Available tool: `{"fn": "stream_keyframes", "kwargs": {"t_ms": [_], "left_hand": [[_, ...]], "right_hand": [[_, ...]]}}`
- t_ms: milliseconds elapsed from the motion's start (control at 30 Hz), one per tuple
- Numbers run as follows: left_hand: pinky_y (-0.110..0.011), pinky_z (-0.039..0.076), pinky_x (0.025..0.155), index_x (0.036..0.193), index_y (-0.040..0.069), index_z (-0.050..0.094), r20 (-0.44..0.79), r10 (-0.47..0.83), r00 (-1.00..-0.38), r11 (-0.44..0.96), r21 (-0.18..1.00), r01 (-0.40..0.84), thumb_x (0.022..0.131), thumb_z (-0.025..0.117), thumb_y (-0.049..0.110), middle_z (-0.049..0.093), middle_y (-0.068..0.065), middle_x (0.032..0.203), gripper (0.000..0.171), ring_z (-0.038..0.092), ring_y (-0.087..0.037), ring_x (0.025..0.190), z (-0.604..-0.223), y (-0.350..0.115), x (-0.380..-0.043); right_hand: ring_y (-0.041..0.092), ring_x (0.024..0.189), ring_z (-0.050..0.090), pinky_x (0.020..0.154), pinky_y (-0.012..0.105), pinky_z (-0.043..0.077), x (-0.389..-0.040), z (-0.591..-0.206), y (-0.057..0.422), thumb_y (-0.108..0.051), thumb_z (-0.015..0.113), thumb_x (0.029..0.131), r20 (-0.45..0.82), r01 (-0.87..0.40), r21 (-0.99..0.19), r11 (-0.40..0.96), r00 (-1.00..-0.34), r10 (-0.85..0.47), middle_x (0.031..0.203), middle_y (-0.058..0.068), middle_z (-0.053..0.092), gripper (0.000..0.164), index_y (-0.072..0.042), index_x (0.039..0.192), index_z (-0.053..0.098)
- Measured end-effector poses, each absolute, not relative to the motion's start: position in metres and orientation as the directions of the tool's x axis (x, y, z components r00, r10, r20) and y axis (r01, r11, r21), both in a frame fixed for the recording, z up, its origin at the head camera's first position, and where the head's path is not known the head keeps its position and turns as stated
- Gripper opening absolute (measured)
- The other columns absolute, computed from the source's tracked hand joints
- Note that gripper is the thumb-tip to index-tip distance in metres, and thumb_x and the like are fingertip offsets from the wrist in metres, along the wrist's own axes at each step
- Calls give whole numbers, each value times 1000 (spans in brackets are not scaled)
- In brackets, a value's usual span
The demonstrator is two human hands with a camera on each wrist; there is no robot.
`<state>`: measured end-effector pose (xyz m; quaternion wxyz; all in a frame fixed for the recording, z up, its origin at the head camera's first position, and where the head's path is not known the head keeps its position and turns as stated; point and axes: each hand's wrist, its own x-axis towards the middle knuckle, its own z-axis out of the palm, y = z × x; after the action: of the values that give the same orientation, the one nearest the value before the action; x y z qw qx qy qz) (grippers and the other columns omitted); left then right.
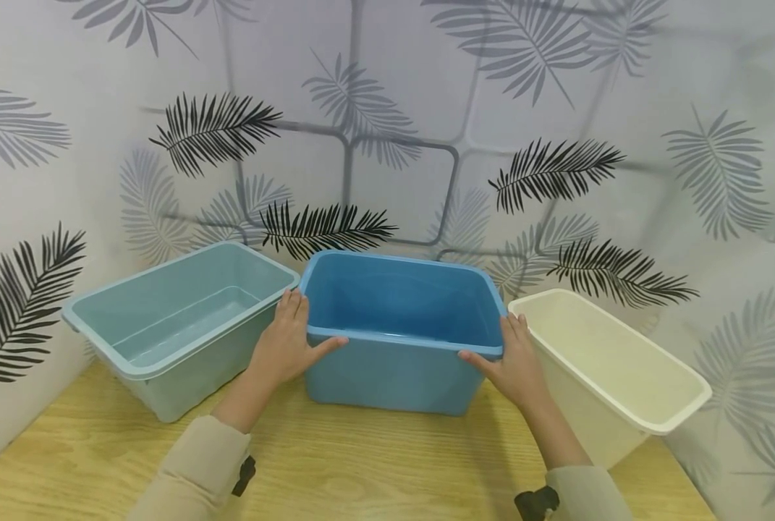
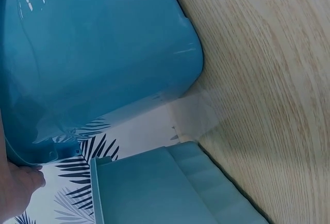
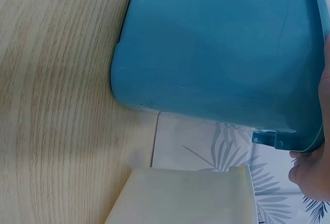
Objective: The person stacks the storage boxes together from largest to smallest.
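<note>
- Nearest the person, two beige sleeves [image 1: 195, 463] reach in at seven and five o'clock, taking the blue bin as the clock's centre and twelve as straight away from the person; a small black piece [image 1: 244, 475] shows by each cuff.
- Beneath everything lies the yellowish wood-grain counter [image 1: 361, 463], its bare front part spreading at six o'clock.
- The hands are well apart, both clamped on the blue bin's rim: the left hand [image 1: 288, 340] at the eight o'clock corner, the right hand [image 1: 516, 362] at the four o'clock corner. Each thumb lies along the near rim while the fingers reach over the side.
- Between them stands the blue, rectangular plastic bin [image 1: 387, 373], upright on the counter, its long side facing the person. The right wrist view shows a small blue tab [image 3: 268, 139] under its end rim.
- At nine o'clock, just beside the left fingers, sits a pale blue-green, rectangular plastic bin [image 1: 214, 376], turned at an angle.
- Between three and four o'clock, near the right hand, sits a cream, rectangular plastic bin [image 1: 579, 405], also angled.
- Farthest, at twelve o'clock, rises a whitish wall covering [image 1: 403, 192] printed with black and grey leaves.
</note>
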<state>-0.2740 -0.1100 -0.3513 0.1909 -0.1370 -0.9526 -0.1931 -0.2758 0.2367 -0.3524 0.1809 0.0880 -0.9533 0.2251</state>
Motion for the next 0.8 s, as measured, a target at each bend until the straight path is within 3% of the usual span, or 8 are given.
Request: {"fn": "stream_keyframes", "kwargs": {"t_ms": [800], "left_hand": [[-50, 39, 102, 136, -15, 33, 429, 181, -885, 899, 292, 326, 80, 56, 63, 27, -31, 146, 99, 21, -43, 139, -355, -110, -267]], "right_hand": [[45, 140, 13, 107, 62, 22, -268, -354, 237, -53, 68, 75, 414, -257, -380, 889, -906, -85, 147, 30, 27, 97, 11, 138, 32]]}}
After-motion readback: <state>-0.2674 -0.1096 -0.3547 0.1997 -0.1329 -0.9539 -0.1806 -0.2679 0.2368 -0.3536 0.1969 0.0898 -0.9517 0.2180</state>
